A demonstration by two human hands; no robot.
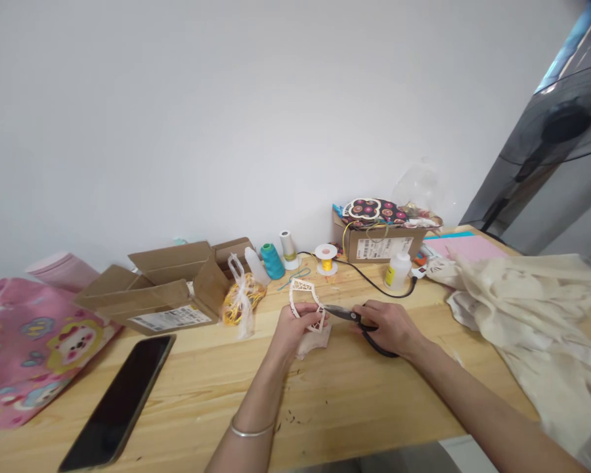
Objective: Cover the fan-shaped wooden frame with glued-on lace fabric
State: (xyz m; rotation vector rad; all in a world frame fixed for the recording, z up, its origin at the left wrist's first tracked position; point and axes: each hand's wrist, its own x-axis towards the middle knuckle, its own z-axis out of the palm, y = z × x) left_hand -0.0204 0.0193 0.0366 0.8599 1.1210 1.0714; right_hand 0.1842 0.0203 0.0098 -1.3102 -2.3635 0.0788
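Black scissors (354, 316) (thread spool (326, 252) beyond)

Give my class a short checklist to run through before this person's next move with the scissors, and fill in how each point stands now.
1. Frame held: ok, in the left hand.
2. Scissors held: ok, the right hand is on the handles.
3. Left thumb well away from the tips: not ok, it lies close to them.
4. Tips touching the frame: cannot tell, they meet its right edge in the picture, but contact is unclear.
5. Cord clear of the scissors: ok, it lies behind the right hand.
6. Bottle upright: ok, it stands beyond the right hand.
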